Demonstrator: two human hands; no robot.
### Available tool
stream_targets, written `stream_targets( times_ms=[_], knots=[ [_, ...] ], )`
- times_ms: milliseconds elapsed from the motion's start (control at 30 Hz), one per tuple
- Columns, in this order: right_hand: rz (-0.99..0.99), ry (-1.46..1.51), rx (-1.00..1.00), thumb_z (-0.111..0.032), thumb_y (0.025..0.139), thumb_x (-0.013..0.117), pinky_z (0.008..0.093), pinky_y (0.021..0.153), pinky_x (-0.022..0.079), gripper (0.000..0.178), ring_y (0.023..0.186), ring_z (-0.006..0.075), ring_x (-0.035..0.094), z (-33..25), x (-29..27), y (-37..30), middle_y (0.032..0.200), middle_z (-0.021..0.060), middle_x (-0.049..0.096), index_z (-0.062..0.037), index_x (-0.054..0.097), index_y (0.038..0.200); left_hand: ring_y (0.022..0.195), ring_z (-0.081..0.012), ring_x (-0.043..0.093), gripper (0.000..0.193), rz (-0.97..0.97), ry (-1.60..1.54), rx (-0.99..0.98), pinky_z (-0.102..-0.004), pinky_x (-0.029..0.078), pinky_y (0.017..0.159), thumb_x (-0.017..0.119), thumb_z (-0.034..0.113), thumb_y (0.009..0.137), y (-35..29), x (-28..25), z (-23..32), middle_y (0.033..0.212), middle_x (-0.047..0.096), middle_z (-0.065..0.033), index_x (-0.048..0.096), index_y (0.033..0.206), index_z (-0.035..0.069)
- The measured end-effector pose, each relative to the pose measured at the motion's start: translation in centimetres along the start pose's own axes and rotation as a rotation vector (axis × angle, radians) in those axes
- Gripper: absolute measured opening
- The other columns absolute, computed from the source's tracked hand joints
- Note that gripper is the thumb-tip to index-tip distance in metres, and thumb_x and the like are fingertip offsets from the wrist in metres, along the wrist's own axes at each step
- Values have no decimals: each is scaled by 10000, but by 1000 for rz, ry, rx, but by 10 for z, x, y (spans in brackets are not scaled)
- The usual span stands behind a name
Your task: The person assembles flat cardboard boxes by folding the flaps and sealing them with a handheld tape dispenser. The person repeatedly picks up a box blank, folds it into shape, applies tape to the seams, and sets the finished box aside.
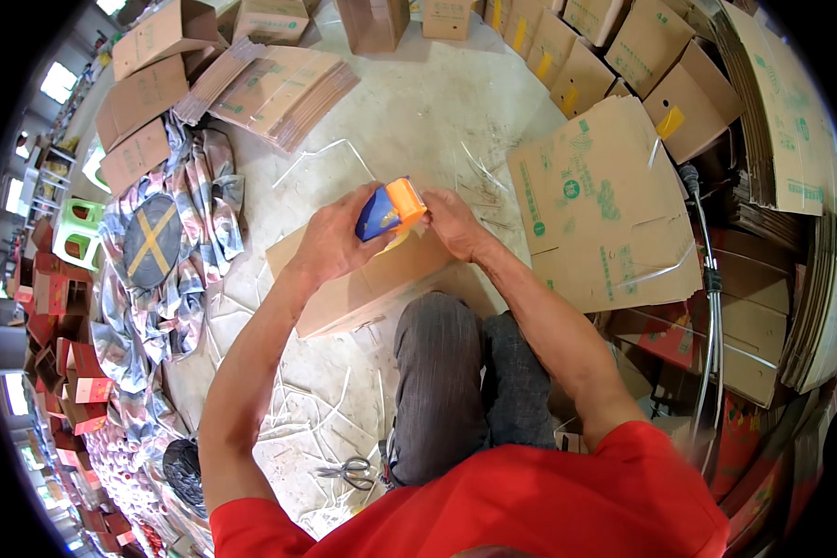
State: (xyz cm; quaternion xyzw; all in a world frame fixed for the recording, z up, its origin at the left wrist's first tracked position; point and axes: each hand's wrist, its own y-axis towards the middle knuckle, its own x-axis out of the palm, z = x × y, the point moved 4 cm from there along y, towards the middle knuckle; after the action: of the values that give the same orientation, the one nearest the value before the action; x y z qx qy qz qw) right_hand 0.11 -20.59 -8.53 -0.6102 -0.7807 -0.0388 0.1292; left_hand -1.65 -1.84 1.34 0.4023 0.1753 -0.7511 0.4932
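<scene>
My left hand is wrapped round a blue and orange tape dispenser, holding it above a brown cardboard box. My right hand is at the dispenser's orange end, its fingers pinched together. What lies between those fingertips is hidden. Under the dispenser a yellow strip shows, close to the top of the box. The box lies on the floor in front of my knees, closed on the side facing up.
Scissors lie on the floor among white strap scraps. Flat cardboard is at the right, near a metal rod with a cable. Flattened boxes are stacked at the far left. A cloth-draped seat stands left, beside a green stool.
</scene>
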Motion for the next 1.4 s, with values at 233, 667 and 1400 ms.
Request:
stream_targets(
  times_ms=[233,667,1400],
  knots=[
    [88,-176,111,-276,1072,536,287,668,457,323,761,68,512,5,-25,2,805,-24,582,1,683,993,792,-422,672,764,-26,127,64,-491,562,743,788,268,834,6,9,-1,946,636,-191,494,1535,196],
    [225,-416,113,-349,1061,560,308,727,425,369,770,98,457,35,-230,40,790,-61,503,-35,613,875,749,-402,678,678,-320,356,96,-485,565,691,758,202,841,29,2,11,895,642,-189,550,1485,248],
    [85,-216,169,-327,1064,539,289,719,399,316,796,82,434,213,-206,43,829,-58,477,-89,541,856,758,-385,703,590,-570,568,3,-477,569,685,739,234,845,77,42,16,854,665,-182,592,1411,155]
  ],
)
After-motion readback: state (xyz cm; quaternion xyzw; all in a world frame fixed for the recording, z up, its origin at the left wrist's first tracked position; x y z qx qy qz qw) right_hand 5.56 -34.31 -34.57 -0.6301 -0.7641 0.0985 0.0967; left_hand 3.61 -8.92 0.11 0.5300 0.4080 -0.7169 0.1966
